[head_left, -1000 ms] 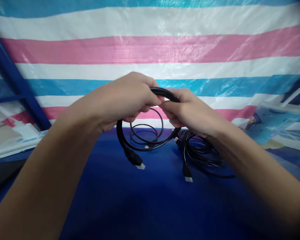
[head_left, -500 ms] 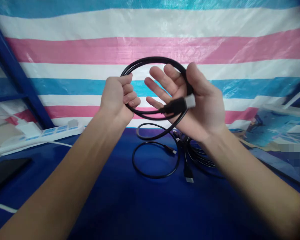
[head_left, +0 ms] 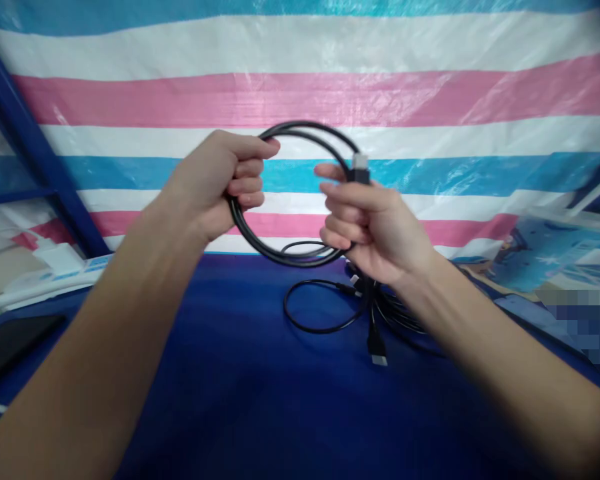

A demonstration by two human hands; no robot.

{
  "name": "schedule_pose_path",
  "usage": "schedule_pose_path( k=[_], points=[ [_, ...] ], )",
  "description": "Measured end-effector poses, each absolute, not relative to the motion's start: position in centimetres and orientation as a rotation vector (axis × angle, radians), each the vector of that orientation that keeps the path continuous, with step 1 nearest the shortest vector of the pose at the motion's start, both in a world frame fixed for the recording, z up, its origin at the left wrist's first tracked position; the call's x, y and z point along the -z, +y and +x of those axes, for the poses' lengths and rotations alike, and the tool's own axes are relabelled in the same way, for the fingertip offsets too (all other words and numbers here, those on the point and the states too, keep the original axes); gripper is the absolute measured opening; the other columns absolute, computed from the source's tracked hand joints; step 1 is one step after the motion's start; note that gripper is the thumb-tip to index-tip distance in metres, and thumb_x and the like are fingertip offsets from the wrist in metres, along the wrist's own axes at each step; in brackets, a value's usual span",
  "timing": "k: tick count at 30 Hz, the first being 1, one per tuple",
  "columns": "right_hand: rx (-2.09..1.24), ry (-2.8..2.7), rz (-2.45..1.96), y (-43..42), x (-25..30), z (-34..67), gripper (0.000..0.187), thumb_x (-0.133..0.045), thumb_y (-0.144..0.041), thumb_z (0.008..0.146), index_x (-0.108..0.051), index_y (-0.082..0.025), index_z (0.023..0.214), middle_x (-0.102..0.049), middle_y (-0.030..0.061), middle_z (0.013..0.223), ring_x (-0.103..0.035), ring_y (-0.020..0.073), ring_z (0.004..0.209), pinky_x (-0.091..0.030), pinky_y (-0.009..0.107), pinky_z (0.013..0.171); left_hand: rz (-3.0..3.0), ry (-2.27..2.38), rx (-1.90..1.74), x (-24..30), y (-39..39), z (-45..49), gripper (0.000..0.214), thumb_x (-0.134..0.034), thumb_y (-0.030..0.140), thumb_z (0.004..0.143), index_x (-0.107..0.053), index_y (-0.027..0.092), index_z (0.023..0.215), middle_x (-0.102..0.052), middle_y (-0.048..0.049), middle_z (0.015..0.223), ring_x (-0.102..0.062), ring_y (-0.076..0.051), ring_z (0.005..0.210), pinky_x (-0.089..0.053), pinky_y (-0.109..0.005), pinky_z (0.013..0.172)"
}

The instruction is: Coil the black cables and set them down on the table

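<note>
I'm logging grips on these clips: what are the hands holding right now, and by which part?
A coiled black cable: left hand grips the loop's left side, right hand its right side, near the plug.

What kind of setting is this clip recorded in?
Probably a makeshift workstation, not a finished room: a striped plastic tarp hangs as backdrop behind a blue-covered table, blue metal shelving stands at left, and the hands coil a black cable above spare cables.
</note>
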State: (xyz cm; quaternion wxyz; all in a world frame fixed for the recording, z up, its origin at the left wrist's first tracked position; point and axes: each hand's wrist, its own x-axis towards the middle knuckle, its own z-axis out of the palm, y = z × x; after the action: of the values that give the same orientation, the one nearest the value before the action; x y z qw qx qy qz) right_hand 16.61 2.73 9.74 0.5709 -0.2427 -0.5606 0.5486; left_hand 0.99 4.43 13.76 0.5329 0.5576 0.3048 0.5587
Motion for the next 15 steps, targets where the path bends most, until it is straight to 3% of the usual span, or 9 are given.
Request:
schedule_pose_path(
  k=[2, 5, 8, 10, 13, 15],
  points=[
    [-1.358, -1.444, -0.717, 3.4, -9.4, 17.4, 0.017, -0.054, -0.007, 0.081, -0.053, -0.019, 0.092, -0.019, -0.0151, 0.041, -0.007, 0.0032, 0.036, -0.019, 0.016, 0.033, 1.549, 0.857, -1.194, -13.8, 4.6, 0.4, 0.028, -0.049, 0.005, 0.082, -0.04, 0.017, 0.058, -0.027, 0.0092, 0.042, -0.016, 0.002, 0.03, -0.012, -0.015, 0.035],
    [-1.39, -1.571, -0.828, 4.0, -8.8, 17.8, 0.018, -0.062, -0.006, 0.074, -0.054, -0.018, 0.085, -0.026, -0.0142, 0.039, -0.013, 0.0021, 0.035, -0.019, 0.016, 0.032, 1.831, 1.132, -1.03, -13.1, 5.3, 0.4, 0.014, -0.06, 0.007, 0.076, -0.055, 0.014, 0.066, -0.03, 0.0087, 0.037, -0.022, -0.001, 0.027, -0.009, -0.017, 0.034],
    [-1.28, -1.591, -0.867, 4.1, -8.4, 17.3, 0.02, -0.065, -0.005, 0.071, -0.054, -0.018, 0.082, -0.032, -0.0125, 0.039, -0.019, 0.0025, 0.034, -0.021, 0.017, 0.032, 1.973, 1.302, -1.145, -12.0, 6.3, 0.9, 0.019, -0.066, 0.003, 0.067, -0.055, 0.014, 0.056, -0.033, 0.0058, 0.032, -0.024, -0.003, 0.025, -0.001, -0.023, 0.033],
    [-1.15, -1.557, -0.866, 4.0, -8.3, 16.8, 0.023, -0.065, -0.006, 0.071, -0.053, -0.019, 0.087, -0.037, -0.0115, 0.042, -0.023, 0.0032, 0.033, -0.025, 0.017, 0.031, 1.906, 1.31, -1.297, -11.6, 6.7, 1.2, 0.02, -0.062, 0.003, 0.069, -0.053, 0.015, 0.055, -0.034, 0.0049, 0.033, -0.023, -0.004, 0.027, -0.001, -0.025, 0.033],
    [-1.043, -1.415, -0.775, 4.3, -8.2, 16.3, 0.029, -0.064, -0.006, 0.072, -0.05, -0.02, 0.094, -0.044, -0.0103, 0.049, -0.032, 0.0047, 0.034, -0.034, 0.018, 0.033, 1.708, 1.299, -1.384, -11.8, 6.8, 1.1, 0.014, -0.049, 0.013, 0.081, -0.055, 0.016, 0.069, -0.027, 0.0077, 0.036, -0.017, -0.004, 0.028, -0.009, -0.021, 0.032],
    [-1.046, -1.339, -0.726, 4.6, -8.1, 16.3, 0.023, -0.06, -0.009, 0.076, -0.049, -0.019, 0.094, -0.046, -0.0092, 0.052, -0.039, 0.0055, 0.038, -0.042, 0.019, 0.041, 1.541, 1.201, -1.375, -12.1, 6.6, 0.8, 0.014, -0.041, 0.016, 0.086, -0.053, 0.016, 0.078, -0.021, 0.0099, 0.039, -0.013, -0.004, 0.029, -0.013, -0.019, 0.032]
  ],
)
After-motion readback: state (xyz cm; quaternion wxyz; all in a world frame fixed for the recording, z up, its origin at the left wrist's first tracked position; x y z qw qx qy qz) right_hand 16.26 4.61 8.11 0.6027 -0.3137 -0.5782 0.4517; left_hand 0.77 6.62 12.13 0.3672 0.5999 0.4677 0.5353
